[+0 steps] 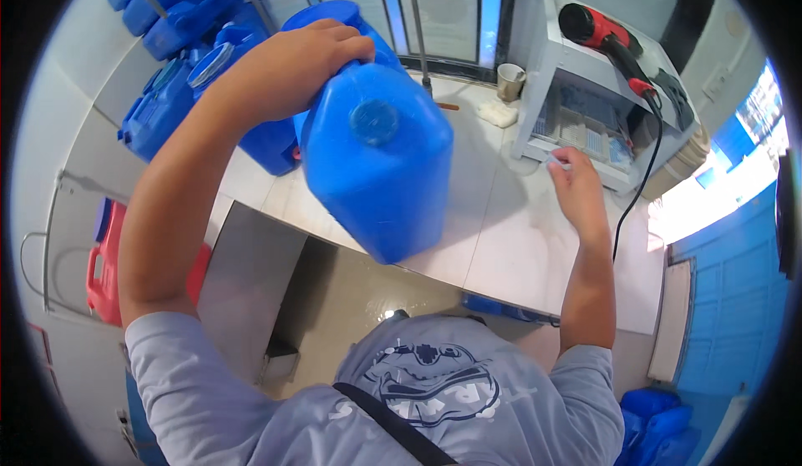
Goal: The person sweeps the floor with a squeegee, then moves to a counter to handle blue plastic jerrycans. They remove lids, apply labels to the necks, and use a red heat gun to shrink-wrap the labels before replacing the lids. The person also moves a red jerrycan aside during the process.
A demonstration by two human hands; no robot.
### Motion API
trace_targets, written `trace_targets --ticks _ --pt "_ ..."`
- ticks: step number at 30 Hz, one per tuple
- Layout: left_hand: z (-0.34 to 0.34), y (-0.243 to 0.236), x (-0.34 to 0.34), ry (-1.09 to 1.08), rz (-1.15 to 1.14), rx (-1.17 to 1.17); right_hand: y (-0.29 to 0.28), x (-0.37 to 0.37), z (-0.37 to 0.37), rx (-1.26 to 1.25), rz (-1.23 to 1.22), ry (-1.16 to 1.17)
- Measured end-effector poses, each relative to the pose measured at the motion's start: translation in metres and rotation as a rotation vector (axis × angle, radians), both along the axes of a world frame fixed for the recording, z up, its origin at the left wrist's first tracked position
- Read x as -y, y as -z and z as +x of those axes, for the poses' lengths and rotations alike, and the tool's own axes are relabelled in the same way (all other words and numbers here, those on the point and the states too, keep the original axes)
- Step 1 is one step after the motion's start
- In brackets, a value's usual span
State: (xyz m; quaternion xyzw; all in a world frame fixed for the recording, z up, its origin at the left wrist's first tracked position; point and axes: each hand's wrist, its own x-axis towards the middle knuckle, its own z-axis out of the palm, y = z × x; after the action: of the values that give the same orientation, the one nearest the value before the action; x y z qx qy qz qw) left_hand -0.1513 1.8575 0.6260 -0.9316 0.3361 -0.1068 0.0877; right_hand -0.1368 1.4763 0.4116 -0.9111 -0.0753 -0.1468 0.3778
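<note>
Two hands were engaged. Left of the white cabinet (545, 40), I had the left hand (322, 55) curled over the top of the blue jug (380, 182); just before the cabinet, the right hand (578, 189) pinched a small pale item (553, 159) (kind unclear). Good practice, I judged, required steadying the jug and keeping the pinch light.
</note>
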Motion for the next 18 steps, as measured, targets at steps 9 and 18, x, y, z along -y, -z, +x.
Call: trace_targets --ticks 9,18 --pt "-0.047 0.03 -0.035 0.313 -0.499 -0.008 -0.049 -0.049 -0.076 0.157 0.197 -0.047" --pt "-0.035 0.083 -0.01 0.265 -0.812 0.329 -0.09 -0.117 -0.078 0.419 0.155 -0.181"
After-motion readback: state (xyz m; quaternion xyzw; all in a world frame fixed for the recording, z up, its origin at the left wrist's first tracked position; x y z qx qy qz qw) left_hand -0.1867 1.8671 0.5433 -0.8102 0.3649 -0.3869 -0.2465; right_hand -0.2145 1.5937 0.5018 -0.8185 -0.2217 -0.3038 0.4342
